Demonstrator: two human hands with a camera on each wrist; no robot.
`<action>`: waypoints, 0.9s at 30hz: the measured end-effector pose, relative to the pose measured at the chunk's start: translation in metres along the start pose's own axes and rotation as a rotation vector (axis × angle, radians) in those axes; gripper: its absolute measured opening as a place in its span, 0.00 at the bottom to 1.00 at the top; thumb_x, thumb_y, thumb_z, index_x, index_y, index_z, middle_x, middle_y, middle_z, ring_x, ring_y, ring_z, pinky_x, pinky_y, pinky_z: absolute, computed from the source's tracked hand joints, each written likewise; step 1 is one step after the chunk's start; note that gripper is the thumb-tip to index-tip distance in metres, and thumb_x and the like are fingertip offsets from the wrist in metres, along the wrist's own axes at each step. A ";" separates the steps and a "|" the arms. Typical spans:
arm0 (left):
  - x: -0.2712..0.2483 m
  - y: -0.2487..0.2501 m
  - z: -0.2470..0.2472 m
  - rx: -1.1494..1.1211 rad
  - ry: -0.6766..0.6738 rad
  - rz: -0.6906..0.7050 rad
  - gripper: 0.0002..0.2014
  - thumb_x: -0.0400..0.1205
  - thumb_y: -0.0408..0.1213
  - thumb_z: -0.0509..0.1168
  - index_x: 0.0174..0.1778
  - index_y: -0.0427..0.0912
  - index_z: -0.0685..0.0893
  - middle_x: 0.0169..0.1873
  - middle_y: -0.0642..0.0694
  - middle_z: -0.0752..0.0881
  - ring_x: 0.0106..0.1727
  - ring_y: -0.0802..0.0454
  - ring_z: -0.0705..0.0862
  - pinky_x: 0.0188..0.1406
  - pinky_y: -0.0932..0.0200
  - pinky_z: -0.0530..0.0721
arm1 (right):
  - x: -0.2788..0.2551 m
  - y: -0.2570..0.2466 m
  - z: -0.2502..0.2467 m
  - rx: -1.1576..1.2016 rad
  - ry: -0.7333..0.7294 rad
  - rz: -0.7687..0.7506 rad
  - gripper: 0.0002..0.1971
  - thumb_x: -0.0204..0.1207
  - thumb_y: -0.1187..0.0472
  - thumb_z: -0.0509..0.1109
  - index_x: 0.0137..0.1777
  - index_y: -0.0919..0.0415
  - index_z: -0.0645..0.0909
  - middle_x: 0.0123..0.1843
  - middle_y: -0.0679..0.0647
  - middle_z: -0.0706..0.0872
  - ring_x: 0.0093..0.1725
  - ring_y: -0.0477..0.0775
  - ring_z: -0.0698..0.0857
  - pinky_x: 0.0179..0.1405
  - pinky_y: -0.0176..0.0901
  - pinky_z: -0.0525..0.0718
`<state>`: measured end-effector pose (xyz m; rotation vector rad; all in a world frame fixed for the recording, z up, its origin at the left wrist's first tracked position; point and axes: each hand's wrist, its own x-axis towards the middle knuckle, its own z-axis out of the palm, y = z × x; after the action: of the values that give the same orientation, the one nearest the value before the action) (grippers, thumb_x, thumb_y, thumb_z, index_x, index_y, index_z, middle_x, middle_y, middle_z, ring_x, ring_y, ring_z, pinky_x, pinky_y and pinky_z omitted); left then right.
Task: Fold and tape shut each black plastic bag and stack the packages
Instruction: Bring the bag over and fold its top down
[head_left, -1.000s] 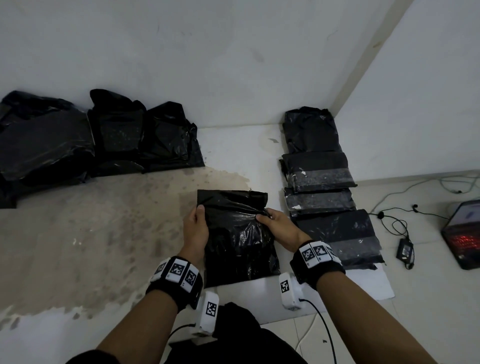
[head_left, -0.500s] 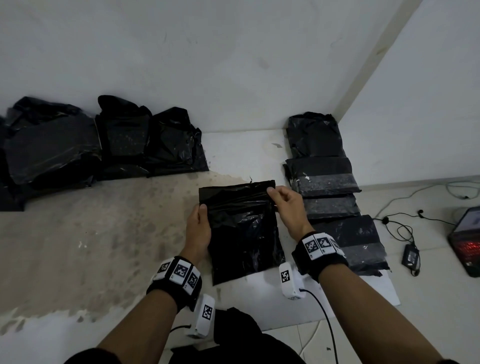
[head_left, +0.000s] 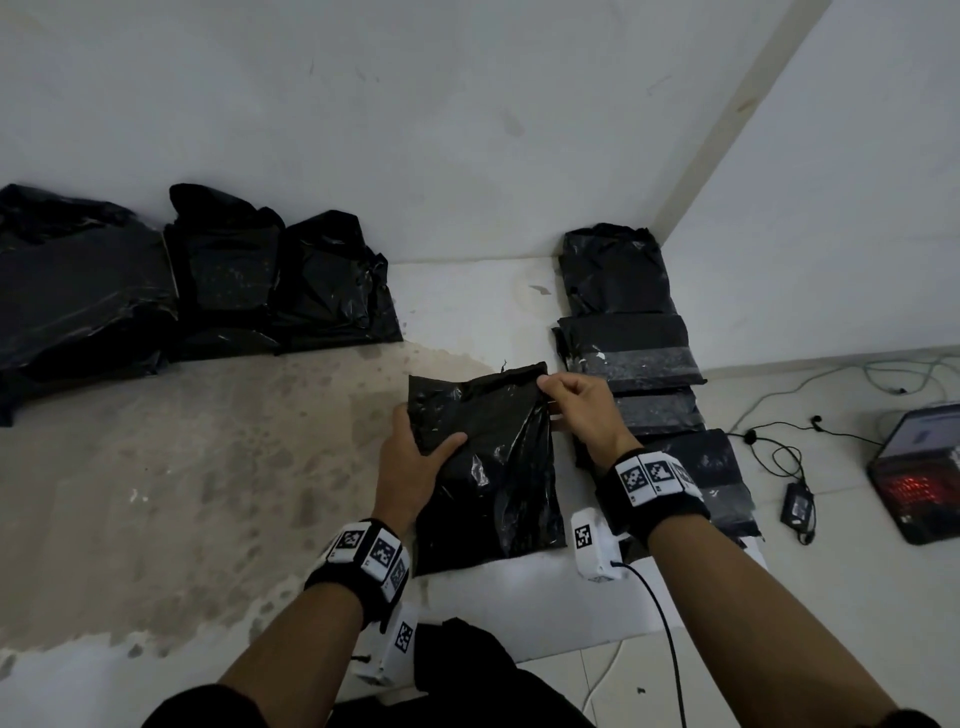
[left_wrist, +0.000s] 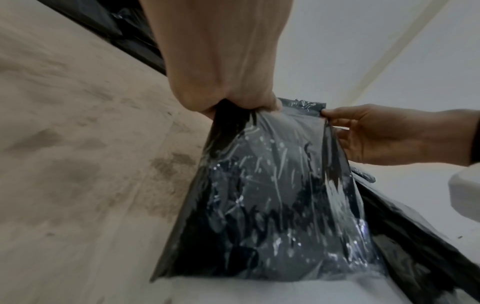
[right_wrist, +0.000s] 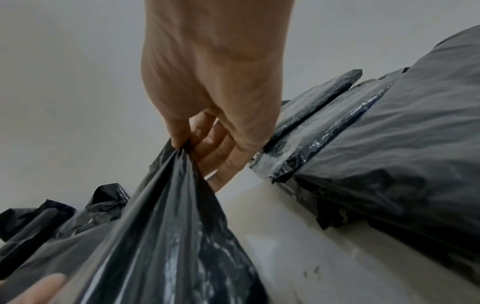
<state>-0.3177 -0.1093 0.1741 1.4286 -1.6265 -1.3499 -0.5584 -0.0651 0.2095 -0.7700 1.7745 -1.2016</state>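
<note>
A black plastic bag (head_left: 488, 467) lies on the floor in front of me, its upper end lifted. My left hand (head_left: 415, 452) grips its left edge, thumb across the front; the left wrist view shows the same left hand (left_wrist: 233, 98) clamped on the bag (left_wrist: 272, 195). My right hand (head_left: 566, 400) pinches the bag's top right corner. In the right wrist view the right hand (right_wrist: 184, 142) pinches the plastic (right_wrist: 166, 236) between thumb and forefinger, the other fingers hanging loose. A row of taped packages (head_left: 634, 353) lies just right of the bag.
Several loose black bags (head_left: 223, 280) lean against the back wall at left. A laptop (head_left: 919, 467), a charger (head_left: 797, 506) and cables (head_left: 779, 431) lie on the floor at far right. The wall corner stands behind the taped packages. The floor (head_left: 182, 493) at left is stained.
My right hand moved from the bag's middle up to its top right corner and lifted that end. My left hand shifted its grip on the left edge, thumb now over the front.
</note>
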 end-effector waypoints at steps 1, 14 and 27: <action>0.000 -0.002 -0.001 0.009 -0.007 0.022 0.29 0.76 0.45 0.80 0.67 0.44 0.74 0.51 0.60 0.83 0.47 0.73 0.82 0.43 0.82 0.77 | 0.003 0.004 -0.001 -0.047 0.026 -0.017 0.08 0.83 0.62 0.73 0.44 0.64 0.91 0.46 0.64 0.93 0.44 0.58 0.89 0.55 0.65 0.89; 0.022 -0.004 -0.009 -0.146 0.017 -0.003 0.09 0.88 0.44 0.65 0.51 0.44 0.87 0.44 0.47 0.91 0.47 0.54 0.90 0.46 0.61 0.86 | 0.006 0.004 0.013 -0.089 0.031 -0.139 0.03 0.86 0.62 0.69 0.52 0.61 0.84 0.41 0.60 0.89 0.42 0.56 0.87 0.51 0.52 0.87; 0.060 0.001 -0.036 -0.125 0.002 -0.068 0.12 0.88 0.44 0.66 0.44 0.47 0.92 0.42 0.49 0.93 0.51 0.45 0.91 0.54 0.45 0.89 | 0.022 0.004 0.014 -0.145 0.025 -0.050 0.07 0.84 0.53 0.72 0.56 0.54 0.84 0.43 0.53 0.88 0.42 0.47 0.86 0.36 0.41 0.83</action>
<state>-0.3013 -0.1769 0.1752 1.4218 -1.4770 -1.4604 -0.5564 -0.0881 0.1964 -0.8913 1.8882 -1.1284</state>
